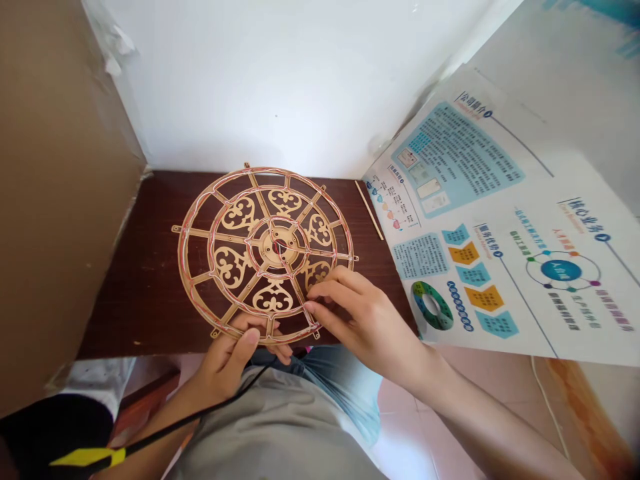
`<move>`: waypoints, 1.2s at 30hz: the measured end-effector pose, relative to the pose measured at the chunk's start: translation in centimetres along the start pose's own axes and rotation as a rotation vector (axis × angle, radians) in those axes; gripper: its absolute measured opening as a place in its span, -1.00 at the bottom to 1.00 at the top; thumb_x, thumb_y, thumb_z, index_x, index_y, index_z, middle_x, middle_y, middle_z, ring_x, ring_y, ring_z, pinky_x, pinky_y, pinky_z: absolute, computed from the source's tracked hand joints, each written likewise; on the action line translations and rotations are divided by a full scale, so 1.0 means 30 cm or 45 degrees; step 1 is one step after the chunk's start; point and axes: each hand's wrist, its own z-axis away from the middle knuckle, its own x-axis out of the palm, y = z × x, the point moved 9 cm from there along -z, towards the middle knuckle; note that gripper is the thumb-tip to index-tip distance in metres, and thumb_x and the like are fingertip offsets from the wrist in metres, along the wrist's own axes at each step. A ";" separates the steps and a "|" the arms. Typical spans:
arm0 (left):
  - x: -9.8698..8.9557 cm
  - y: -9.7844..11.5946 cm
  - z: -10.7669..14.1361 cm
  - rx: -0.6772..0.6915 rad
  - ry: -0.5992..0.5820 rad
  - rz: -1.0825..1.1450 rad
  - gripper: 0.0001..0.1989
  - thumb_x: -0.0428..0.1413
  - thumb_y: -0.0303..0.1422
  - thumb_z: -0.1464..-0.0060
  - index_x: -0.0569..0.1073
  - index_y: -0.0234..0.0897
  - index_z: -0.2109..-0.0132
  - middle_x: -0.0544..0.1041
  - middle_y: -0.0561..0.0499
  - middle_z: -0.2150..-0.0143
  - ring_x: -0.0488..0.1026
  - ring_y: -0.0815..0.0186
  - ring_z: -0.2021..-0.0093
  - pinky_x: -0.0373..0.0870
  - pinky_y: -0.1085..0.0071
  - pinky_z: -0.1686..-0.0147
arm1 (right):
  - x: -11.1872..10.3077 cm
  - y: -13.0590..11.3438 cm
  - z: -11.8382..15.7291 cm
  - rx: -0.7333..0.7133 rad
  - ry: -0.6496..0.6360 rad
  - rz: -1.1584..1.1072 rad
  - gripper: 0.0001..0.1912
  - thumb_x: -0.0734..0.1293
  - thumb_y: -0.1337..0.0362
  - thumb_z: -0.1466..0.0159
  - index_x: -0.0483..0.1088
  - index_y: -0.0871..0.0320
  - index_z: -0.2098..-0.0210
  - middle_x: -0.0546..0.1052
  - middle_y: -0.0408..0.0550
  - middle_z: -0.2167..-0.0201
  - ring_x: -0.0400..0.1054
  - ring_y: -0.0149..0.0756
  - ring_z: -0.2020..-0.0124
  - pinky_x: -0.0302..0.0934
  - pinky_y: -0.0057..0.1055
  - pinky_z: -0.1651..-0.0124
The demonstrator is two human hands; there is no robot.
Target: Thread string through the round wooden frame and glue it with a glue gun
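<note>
A person's left hand (227, 360) clamps the lower rim of a fretwork wooden wheel (273, 250), thumb on top, while the right hand (363, 320) pinches its lower right edge, fingers together. The wheel lies on a dark wood surface (140, 313), with a thin stick (369, 210) just beside it and a printed poster (500, 200) at right.

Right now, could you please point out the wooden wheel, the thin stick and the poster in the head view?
wooden wheel (277, 248), head view, on its central hub
thin stick (369, 210), head view, on its middle
poster (493, 220), head view, on its printed face near the middle
</note>
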 end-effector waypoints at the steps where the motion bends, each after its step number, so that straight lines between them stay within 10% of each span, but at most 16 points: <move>1: 0.001 0.002 0.002 0.014 -0.006 -0.024 -0.66 -0.01 -0.13 -0.57 0.53 -0.26 -0.08 0.78 -0.10 0.16 0.75 0.20 0.19 0.63 0.27 0.05 | 0.013 0.002 0.000 0.021 -0.009 0.007 -0.92 0.37 0.32 -0.57 0.51 0.16 0.08 0.52 -0.04 0.20 0.46 -0.19 0.21 0.36 -0.26 0.13; 15: 0.010 0.006 0.014 0.070 -0.063 -0.263 -0.59 -0.08 -0.11 -0.58 0.56 -0.24 -0.09 0.77 -0.12 0.17 0.72 0.15 0.11 0.52 0.18 -0.12 | 0.075 -0.014 -0.038 -0.031 0.025 0.400 -0.72 0.19 0.46 -0.53 0.36 0.13 0.31 0.47 0.02 0.33 0.35 -0.10 0.32 0.27 -0.19 0.25; 24: -0.014 -0.051 0.013 -0.001 0.055 0.093 -0.60 -0.03 -0.04 -0.54 0.55 -0.24 -0.01 0.75 -0.14 0.25 0.71 0.11 0.25 0.59 0.17 0.06 | -0.184 -0.087 0.007 -0.236 0.461 0.095 -0.69 0.17 0.36 -0.64 0.24 0.05 0.28 0.31 -0.16 0.39 0.26 -0.28 0.37 0.17 -0.32 0.33; 29: -0.033 -0.075 0.015 -0.059 0.071 0.270 -0.61 0.01 -0.03 -0.52 0.54 -0.24 -0.01 0.74 -0.15 0.24 0.70 0.09 0.25 0.59 0.15 0.10 | -0.173 0.100 0.036 0.173 0.523 -0.075 -0.94 0.35 0.25 -0.58 0.36 0.02 0.07 0.41 -0.10 0.20 0.35 -0.24 0.23 0.29 -0.28 0.17; 32: -0.036 -0.068 0.019 -0.080 0.097 0.349 -0.63 0.07 -0.02 -0.49 0.55 -0.21 0.01 0.73 -0.12 0.27 0.70 0.09 0.27 0.59 0.15 0.12 | -0.169 0.239 0.092 0.391 0.720 -0.430 -0.67 0.49 0.09 -0.48 0.34 -0.03 -0.11 0.43 -0.09 0.06 0.39 -0.22 0.10 0.34 -0.28 0.01; 36: -0.040 -0.038 0.019 -0.102 0.164 0.396 -0.64 0.18 -0.01 -0.41 0.58 -0.23 0.08 0.71 -0.10 0.32 0.70 0.08 0.28 0.59 0.14 0.12 | -0.052 0.322 0.111 0.565 0.588 -0.841 -0.78 0.35 0.01 -0.59 0.39 0.01 0.05 0.47 -0.19 0.24 0.38 -0.30 0.25 0.32 -0.38 0.15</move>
